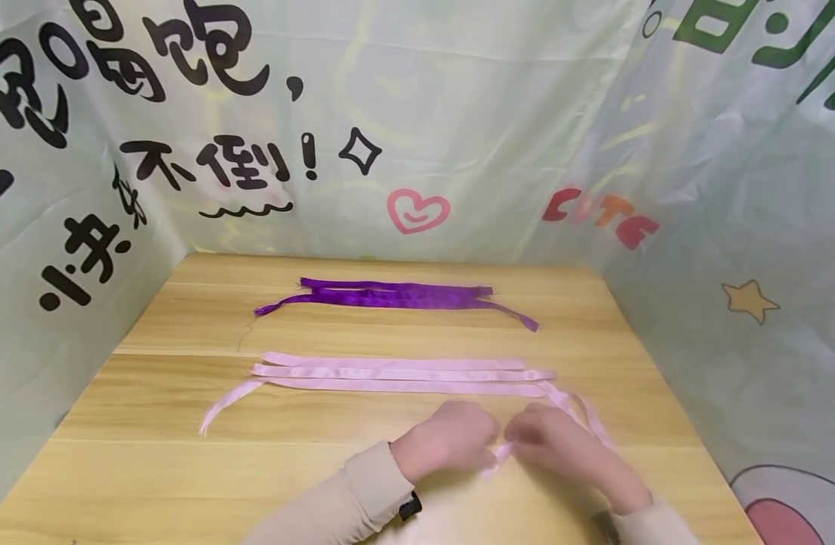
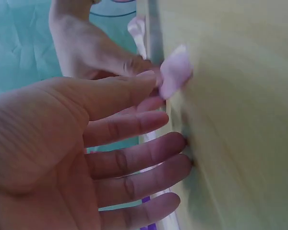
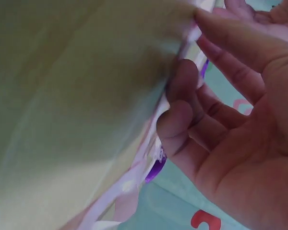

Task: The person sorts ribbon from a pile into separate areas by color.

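Note:
Near the front of the table, my right hand (image 1: 560,443) pinches a narrow pink ribbon between thumb and index finger. The ribbon's free end (image 1: 497,460) sticks out between the two hands; in the left wrist view that end (image 2: 176,72) shows just past the thumbs. My left hand (image 1: 451,439) is close beside it, fingers fairly straight and thumb tip (image 2: 149,79) by the ribbon; whether it touches cannot be told. Behind the hands lie pink satin strips (image 1: 397,374) side by side, with the ribbon trailing from their right end toward my right hand.
Farther back lies a bundle of purple ribbon (image 1: 397,297) with loose tails at both ends. A pink tail (image 1: 229,401) curves off the strips' left end. Printed cloth (image 1: 458,136) walls in the wooden table (image 1: 151,462) at the back and sides.

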The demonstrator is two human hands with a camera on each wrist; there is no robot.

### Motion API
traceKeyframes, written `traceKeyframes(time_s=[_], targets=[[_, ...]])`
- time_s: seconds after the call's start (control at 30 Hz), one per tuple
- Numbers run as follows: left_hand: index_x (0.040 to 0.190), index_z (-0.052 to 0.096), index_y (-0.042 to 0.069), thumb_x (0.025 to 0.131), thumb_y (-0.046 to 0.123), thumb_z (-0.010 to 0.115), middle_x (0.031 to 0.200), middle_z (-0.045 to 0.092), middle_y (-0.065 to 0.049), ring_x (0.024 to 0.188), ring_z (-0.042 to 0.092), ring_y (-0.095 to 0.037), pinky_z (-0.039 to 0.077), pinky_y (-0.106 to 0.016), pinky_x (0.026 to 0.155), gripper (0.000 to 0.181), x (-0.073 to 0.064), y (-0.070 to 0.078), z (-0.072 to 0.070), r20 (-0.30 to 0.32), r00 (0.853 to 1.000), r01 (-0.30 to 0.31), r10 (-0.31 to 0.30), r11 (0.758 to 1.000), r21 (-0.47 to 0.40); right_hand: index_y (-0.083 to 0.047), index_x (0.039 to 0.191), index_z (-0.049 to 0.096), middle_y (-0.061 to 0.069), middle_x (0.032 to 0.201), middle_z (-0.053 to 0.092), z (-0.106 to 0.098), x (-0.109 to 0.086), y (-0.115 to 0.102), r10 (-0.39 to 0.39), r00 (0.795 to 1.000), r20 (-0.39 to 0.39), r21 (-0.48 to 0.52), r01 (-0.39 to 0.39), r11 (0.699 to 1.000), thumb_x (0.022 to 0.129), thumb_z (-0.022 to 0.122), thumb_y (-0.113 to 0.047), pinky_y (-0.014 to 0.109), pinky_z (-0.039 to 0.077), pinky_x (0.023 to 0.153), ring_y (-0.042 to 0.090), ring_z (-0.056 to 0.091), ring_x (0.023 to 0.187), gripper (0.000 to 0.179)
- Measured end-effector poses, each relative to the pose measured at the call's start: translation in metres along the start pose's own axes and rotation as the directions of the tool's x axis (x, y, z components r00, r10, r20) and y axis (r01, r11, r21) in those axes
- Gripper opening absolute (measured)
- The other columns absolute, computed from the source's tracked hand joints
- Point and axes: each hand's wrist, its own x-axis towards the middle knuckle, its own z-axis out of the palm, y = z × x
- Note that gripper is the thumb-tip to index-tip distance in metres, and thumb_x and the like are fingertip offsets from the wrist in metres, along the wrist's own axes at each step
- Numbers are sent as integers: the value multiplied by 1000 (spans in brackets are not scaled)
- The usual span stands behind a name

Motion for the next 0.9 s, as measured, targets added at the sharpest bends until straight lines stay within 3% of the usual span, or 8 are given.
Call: traceKeyframes(time_s=[0.17, 0.33, 0.43, 0.57, 0.73, 0.9], targets=[[95, 71, 21, 99, 29, 70, 73, 59, 12, 61, 51, -4, 43, -19, 56, 9, 3, 4, 2, -6, 1000, 20, -20, 1000, -6, -22, 96, 79, -14, 92, 72, 3, 4, 0, 19, 1000, 5, 12, -19, 1000, 92, 79, -15, 29, 57, 79, 0, 62, 87, 8], [106, 73, 22, 99, 30, 70, 82, 67, 10, 68, 57, -5, 46, -21, 59, 11, 5, 2, 4, -45, 999, 9, -9, 1000, 19, -26, 99, 80, -18, 94, 72, 3, 5, -1, 56, 998, -18, 22, -56, 998, 92, 80, -17, 30, 56, 83, -2, 65, 88, 11], [100, 73, 20, 103, 28, 67, 78, 65, 10, 66, 56, -5, 46, -20, 60, 11, 5, -1, 6, -62, 998, 1, -2, 1000, -18, -26, 99, 80, -18, 93, 74, 3, 5, -3, 73, 996, -50, 66, -70, 995, 90, 82, -16, 29, 57, 81, -2, 65, 88, 13], [85, 69, 18, 106, 25, 63, 67, 54, 10, 59, 49, -4, 42, -17, 57, 23, 4, -5, 8, -77, 997, -14, 5, 993, -120, -25, 102, 75, -14, 96, 75, 3, 7, -5, 88, 994, -57, 140, -79, 987, 91, 81, -15, 27, 59, 78, 0, 67, 87, 17], [87, 70, 19, 106, 28, 64, 64, 52, 11, 56, 46, -2, 42, -16, 57, 22, 2, -11, 7, -122, 992, -34, 13, 985, -170, -26, 116, 71, -13, 101, 74, 3, 9, -10, 86, 996, -28, 172, -80, 982, 98, 75, -22, 27, 58, 78, 1, 66, 87, 20], [84, 69, 20, 106, 32, 63, 63, 52, 12, 55, 46, -2, 43, -17, 59, 26, -3, -19, 6, -131, 991, -35, 2, 969, -245, -28, 106, 75, -18, 89, 71, 3, 12, -12, 117, 993, -25, 167, -112, 980, 100, 73, -29, 22, 53, 68, -4, 58, 72, 6]])
